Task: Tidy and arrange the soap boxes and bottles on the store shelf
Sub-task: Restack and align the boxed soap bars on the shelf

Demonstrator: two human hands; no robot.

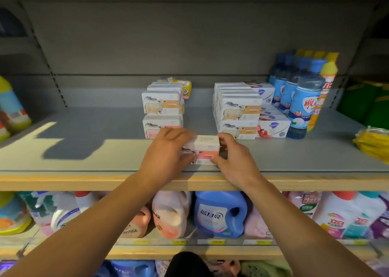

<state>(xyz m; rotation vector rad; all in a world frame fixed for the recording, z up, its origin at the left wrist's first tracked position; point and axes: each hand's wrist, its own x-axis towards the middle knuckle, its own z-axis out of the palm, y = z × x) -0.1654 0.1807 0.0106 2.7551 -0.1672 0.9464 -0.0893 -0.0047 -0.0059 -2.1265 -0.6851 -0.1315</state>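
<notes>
Both hands, left hand (168,150) and right hand (233,161), pinch the pink soap box (203,150) endwise; its long axis runs left-right, the stacks (162,112) lying straight behind.

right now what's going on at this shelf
A person is tidying soap boxes on a store shelf. Both hands hold one pink-labelled soap box near the front edge: the left hand on its left end, the right hand on its right. Two stacks of soap boxes stand behind, with blue bottles to the right.
</notes>
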